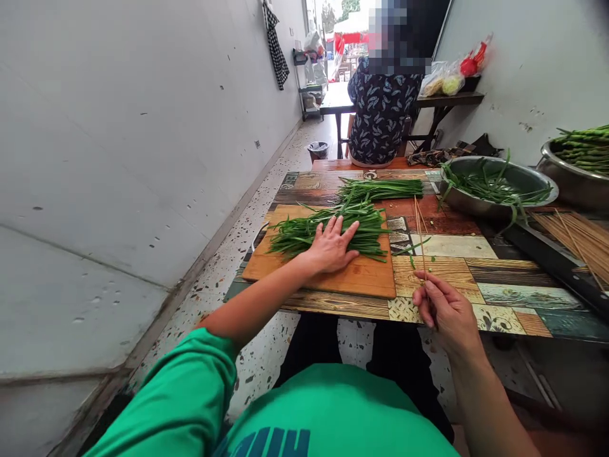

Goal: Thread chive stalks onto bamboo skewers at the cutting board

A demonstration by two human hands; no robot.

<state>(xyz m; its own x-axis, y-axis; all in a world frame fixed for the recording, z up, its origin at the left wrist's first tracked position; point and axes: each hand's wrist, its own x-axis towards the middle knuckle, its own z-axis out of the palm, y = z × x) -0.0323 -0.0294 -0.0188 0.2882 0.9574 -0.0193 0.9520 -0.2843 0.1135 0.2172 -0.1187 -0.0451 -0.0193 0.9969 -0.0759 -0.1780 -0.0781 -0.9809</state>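
1. Here, the left hand (332,246) lies flat, fingers spread, on green chives (297,233) that lie side to side under it.
2. The right hand (445,306) pinches thin bamboo skewers (419,222); the chives are ahead and to its left.

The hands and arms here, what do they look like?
Human ones. The left hand and right hand wear no gloves. The left arm has a bright green sleeve ending above the forearm; the right forearm is bare.

Checked cloth (276,51) on wall (143,76), lined bin (318,151) on speckled floor (221,266); person (386,105) in patterned top (378,127)
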